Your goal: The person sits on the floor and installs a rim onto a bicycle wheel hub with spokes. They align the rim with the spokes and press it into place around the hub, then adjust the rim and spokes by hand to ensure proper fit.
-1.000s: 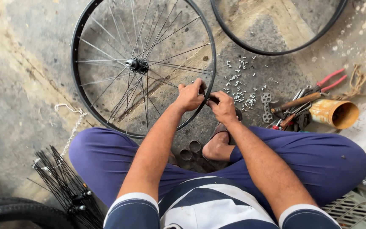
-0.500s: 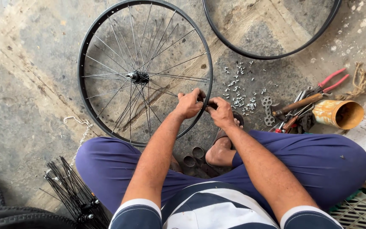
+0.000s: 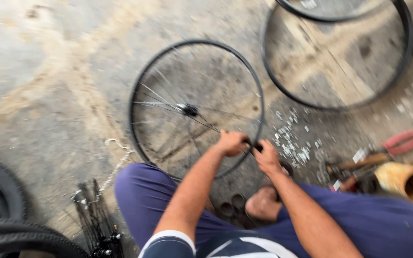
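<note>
A black bicycle wheel (image 3: pixel 139 86) with thin steel spokes and a hub (image 3: pixel 187 110) lies flat on the concrete floor in front of me. My left hand (image 3: pixel 233 142) and my right hand (image 3: pixel 267 156) meet at its near right rim. Both are closed there; the right hand holds a small dark tool against the rim, and the left pinches the rim or a spoke end beside it. The view is blurred, so the fine parts between the fingers are unclear. A scatter of small silver spoke nipples (image 3: pixel 292 141) lies just right of my hands.
A bare black rim (image 3: pixel 402 62) lies at the back right. Red-handled pliers (image 3: pixel 400 142), other tools and a tan cylinder (image 3: pixel 407 180) sit at the right. A bundle of loose spokes (image 3: pixel 96 220) and black tyres (image 3: pixel 5 200) lie at the left. I sit cross-legged, foot (image 3: pixel 263 203) below my hands.
The camera has swung left and tilted, so the wheel and my hands sit further right and lower in view. My hands keep the same grip at the rim.
</note>
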Action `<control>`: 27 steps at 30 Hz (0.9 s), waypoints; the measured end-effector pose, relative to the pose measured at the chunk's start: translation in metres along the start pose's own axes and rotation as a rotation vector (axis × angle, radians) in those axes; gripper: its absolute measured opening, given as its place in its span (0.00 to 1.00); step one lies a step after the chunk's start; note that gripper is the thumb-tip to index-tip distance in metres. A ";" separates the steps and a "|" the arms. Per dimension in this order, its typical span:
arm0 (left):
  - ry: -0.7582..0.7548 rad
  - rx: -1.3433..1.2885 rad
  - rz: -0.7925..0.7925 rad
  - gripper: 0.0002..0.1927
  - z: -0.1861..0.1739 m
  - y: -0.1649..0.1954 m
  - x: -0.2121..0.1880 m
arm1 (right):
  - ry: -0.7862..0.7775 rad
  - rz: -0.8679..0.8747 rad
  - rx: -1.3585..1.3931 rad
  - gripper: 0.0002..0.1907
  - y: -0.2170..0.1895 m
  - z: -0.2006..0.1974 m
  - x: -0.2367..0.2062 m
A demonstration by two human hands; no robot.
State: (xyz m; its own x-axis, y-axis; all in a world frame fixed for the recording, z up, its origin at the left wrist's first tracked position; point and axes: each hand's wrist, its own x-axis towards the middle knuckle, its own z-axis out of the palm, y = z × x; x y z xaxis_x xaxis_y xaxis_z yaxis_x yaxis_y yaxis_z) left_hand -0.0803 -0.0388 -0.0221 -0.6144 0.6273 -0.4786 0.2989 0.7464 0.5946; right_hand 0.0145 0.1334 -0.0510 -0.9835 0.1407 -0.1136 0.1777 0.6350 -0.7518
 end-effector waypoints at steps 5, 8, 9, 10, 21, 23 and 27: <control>-0.131 0.257 -0.026 0.19 -0.020 0.005 -0.003 | -0.011 0.003 0.027 0.15 -0.004 0.002 -0.003; -0.070 0.130 -0.037 0.20 -0.028 0.008 -0.010 | 0.034 -0.021 -0.101 0.15 -0.011 0.007 -0.002; -0.072 0.106 -0.047 0.20 -0.029 0.009 -0.012 | 0.038 0.010 -0.118 0.14 -0.013 0.008 0.000; -0.067 0.116 -0.047 0.20 -0.031 0.011 -0.014 | 0.027 0.016 -0.117 0.15 -0.014 0.010 0.002; -0.060 0.025 -0.069 0.20 -0.036 0.008 -0.016 | -0.050 0.298 0.252 0.20 -0.021 0.015 0.015; -0.084 0.054 -0.072 0.21 -0.035 0.008 -0.013 | -0.080 0.315 0.224 0.20 -0.020 0.013 0.015; -0.096 0.026 -0.060 0.23 -0.035 0.005 -0.011 | -0.108 0.324 0.244 0.21 -0.020 0.011 0.015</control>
State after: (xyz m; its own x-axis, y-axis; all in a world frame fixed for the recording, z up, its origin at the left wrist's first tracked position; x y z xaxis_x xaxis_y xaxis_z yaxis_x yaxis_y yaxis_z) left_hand -0.0983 -0.0495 0.0089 -0.5593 0.5990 -0.5730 0.2832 0.7878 0.5470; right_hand -0.0039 0.1142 -0.0452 -0.8785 0.2144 -0.4270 0.4776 0.3704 -0.7967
